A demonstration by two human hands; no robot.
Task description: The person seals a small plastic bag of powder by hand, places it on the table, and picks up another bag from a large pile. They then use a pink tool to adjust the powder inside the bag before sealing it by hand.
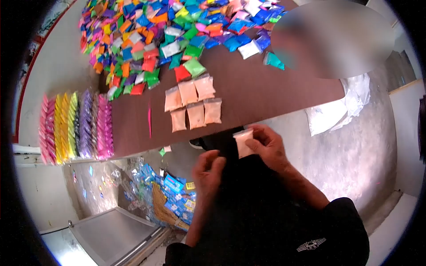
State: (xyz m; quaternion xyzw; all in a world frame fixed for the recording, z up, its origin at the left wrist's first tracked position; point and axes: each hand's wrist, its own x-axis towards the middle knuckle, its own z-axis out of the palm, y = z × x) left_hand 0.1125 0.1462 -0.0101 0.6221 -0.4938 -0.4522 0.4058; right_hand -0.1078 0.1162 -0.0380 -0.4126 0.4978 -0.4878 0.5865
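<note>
My right hand [270, 148] pinches a small clear packet of peach-coloured material [244, 144] between thumb and fingers, just off the table's front edge. My left hand [208, 170] is raised to the left of that packet, apart from it. Its fingers are loosely curled, with a gap at the thumb and nothing visible in them. On the brown table [275, 95], matching peach packets [195, 116] lie in two rows of three near the front edge.
A big heap of small colourful packets [146, 44] covers the far side of the table. Bundled strips of coloured packets [75, 126] lie at the left end, near a thin pink strip [149, 119]. Below are a broom [162, 206], blue wrappers [175, 184] and white plastic sheeting [330, 113].
</note>
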